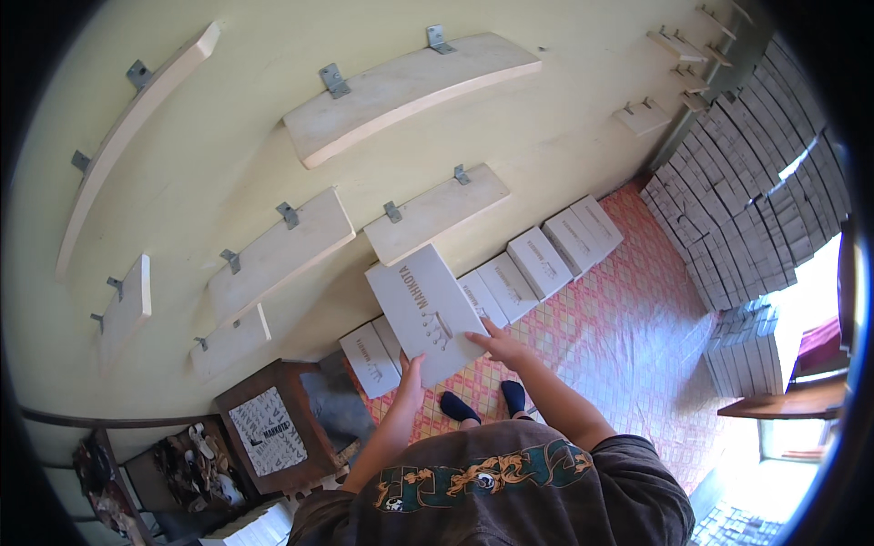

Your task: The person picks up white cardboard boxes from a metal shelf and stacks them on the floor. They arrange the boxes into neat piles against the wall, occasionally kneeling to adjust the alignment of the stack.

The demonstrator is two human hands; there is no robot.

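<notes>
The left hand (412,375) and right hand (496,342) held a white box (423,309), partly hiding the row of boxes (539,264) beyond; glare paled part of the patterned red floor (583,323).

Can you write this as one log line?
left hand: holds white box | right hand: holds same box | floor boxes: along wall

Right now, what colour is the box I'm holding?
The box is whitish, printed in brownish tones, seen best in the head view.
</notes>
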